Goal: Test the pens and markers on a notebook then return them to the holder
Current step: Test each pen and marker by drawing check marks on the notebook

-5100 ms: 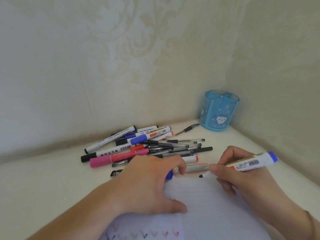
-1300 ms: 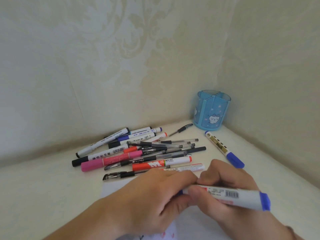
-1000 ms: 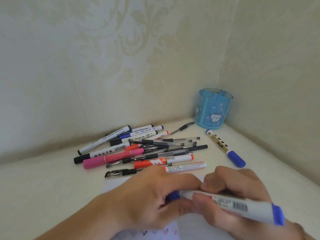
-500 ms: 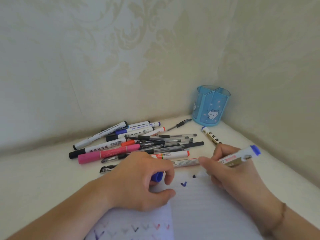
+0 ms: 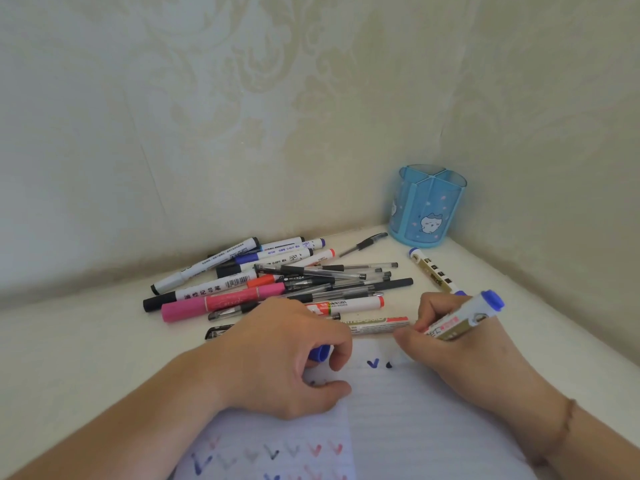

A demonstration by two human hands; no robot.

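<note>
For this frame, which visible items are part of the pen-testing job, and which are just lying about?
In the job:
right hand writing with blue-capped marker
left hand holding blue cap
notebook
pile of pens and markers
blue holder
blue marker set aside

Lying about:
nothing visible; only the white surface and wallpapered walls

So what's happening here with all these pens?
A person is trying out markers on a lined white notebook. The right hand holds a white marker with a blue end, its tip down beside a blue tick. The left hand steadies the page and holds a blue cap. A pile of pens and markers lies behind. The light blue plastic holder looks empty.
</note>
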